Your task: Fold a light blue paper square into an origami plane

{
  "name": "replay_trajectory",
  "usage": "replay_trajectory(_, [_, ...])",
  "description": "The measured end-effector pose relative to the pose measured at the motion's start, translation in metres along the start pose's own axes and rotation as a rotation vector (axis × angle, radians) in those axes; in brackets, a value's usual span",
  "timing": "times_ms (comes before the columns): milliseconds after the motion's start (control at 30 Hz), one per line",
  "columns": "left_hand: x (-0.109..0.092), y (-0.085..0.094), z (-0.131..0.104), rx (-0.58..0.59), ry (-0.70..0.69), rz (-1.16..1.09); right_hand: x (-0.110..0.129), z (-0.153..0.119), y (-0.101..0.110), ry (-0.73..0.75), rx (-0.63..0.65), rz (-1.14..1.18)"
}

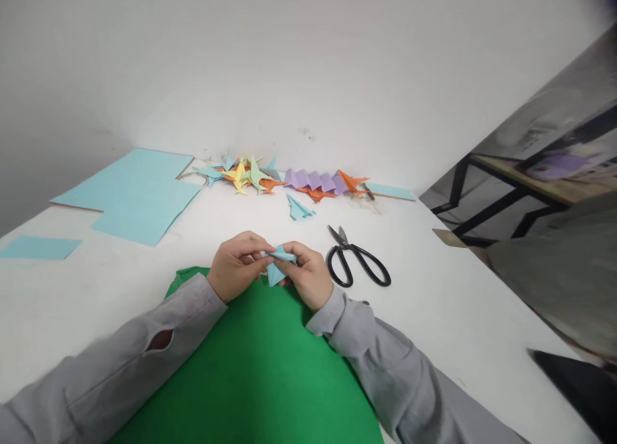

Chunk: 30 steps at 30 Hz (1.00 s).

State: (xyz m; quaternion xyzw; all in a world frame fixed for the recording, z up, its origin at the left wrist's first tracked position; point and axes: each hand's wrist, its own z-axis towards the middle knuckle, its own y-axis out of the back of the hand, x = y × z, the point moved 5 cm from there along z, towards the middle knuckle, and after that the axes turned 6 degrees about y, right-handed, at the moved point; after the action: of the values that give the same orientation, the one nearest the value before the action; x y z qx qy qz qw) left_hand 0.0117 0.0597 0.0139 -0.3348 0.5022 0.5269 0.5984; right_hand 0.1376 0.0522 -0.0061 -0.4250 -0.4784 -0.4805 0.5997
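The left grip (237, 267) and right grip (311, 275) pinch folded blue paper (275, 275) near black-handled scissors (344, 244) on a white table (443, 302).

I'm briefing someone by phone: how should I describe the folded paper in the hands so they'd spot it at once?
Start at the white table; find the green material. Near its far edge, the left hand and right hand pinch a small folded light-blue paper. Unlike the blue sheets and the folded blue piece lying beyond, it is held by both hands.
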Motion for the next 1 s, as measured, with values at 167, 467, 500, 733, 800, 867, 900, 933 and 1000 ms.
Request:
replay_trajectory(167, [0.002,0.001,0.003,0.008,-0.008,0.030,-0.001,0.000,0.000,0.010,0.008,-0.026])
replay_trajectory(467, [-0.009,0.004,0.000,-0.048,-0.217,0.348,-0.002,-0.001,0.000,0.036,0.024,-0.118])
replay_trajectory(500, [-0.011,0.004,-0.001,-0.053,-0.259,0.386,-0.002,-0.001,0.000,0.037,0.027,-0.124])
replay_trajectory(733, [-0.024,0.000,-0.008,-0.098,-0.487,0.512,0.000,-0.001,-0.003,0.033,0.055,-0.128])
replay_trajectory(800, [-0.029,-0.002,-0.011,-0.109,-0.537,0.524,0.000,-0.001,-0.003,0.038,0.059,-0.139])
replay_trajectory(867, [-0.032,-0.003,-0.014,-0.112,-0.565,0.521,-0.001,-0.002,-0.003,0.047,0.069,-0.155])
replay_trajectory(900, [-0.033,-0.004,-0.015,-0.109,-0.573,0.519,-0.001,-0.002,-0.003,0.052,0.077,-0.162])
replay_trajectory(933, [-0.035,-0.004,-0.016,-0.106,-0.576,0.517,-0.002,-0.002,-0.003,0.057,0.083,-0.169])
replay_trajectory(1000, [-0.037,-0.006,-0.017,-0.097,-0.579,0.516,-0.003,-0.002,-0.003,0.067,0.098,-0.181])
